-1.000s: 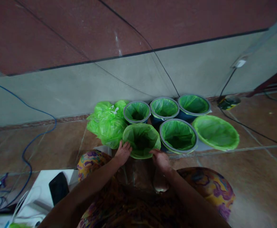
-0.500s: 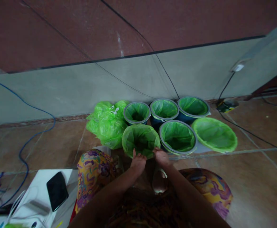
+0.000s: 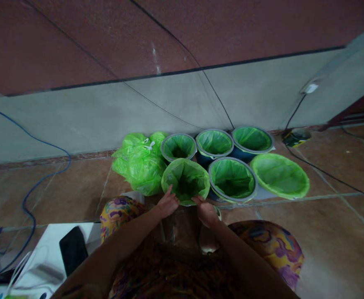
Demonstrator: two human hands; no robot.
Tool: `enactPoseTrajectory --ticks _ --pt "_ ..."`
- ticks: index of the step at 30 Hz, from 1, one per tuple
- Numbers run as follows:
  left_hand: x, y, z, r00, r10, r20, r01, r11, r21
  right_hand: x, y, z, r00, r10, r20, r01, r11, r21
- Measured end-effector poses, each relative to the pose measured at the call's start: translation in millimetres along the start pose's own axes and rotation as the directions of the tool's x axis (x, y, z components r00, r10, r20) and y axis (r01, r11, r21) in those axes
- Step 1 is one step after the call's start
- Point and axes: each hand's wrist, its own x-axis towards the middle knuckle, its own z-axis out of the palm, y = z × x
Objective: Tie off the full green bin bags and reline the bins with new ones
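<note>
A green plastic liner bag is stretched over a bin right in front of me on the floor. My left hand rests on the liner's near left edge with its fingers pressed against the plastic. My right hand is at the near right edge, fingers closed on the liner's rim. My patterned knees frame the bin on both sides.
Several more bins with green liners stand behind and right, against the wall. Tied green bags are heaped to the left. A black phone lies on a white surface at lower left. Cables cross the tiled floor.
My left hand slid from the liner's left side to the middle of the near edge, then back left. The liner's mouth has been drawn slightly narrower. My right hand stayed at the near right edge.
</note>
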Motion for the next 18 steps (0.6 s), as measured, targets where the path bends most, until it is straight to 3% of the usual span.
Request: enactPoseTrajectory --ticks 3,5,9,14,18 --pt "-5.3 -14.7 -10.6 0.998 -0.052 0.031 0.050 0.997 0.060 -5.8 -4.1 -9.8 0.997 -0.014 -0.076 0.017 0.999 0.035" --pt "-10.0 -12.9 -16.5 0.991 -0.133 0.000 0.133 0.990 0.054 -8.4 -1.9 -16.2 0.996 0.026 -0.085 -0.023 0.999 0.035" --pt "-17.2 15.5 -19.6 0.957 -0.285 -0.063 0.281 0.958 -0.054 -7.7 8.8 -19.6 0.994 0.096 -0.052 -0.096 0.995 -0.007" --pt "-5.9 54.7 -15.0 0.964 -0.262 -0.044 0.246 0.942 -0.229 5.3 16.8 -8.9 0.998 0.064 -0.009 -0.064 0.992 -0.105" --pt "8.3 58.8 -10.7 0.956 -0.292 0.028 0.290 0.928 -0.233 16.5 18.9 -0.3 0.998 0.056 0.012 -0.054 0.990 -0.129"
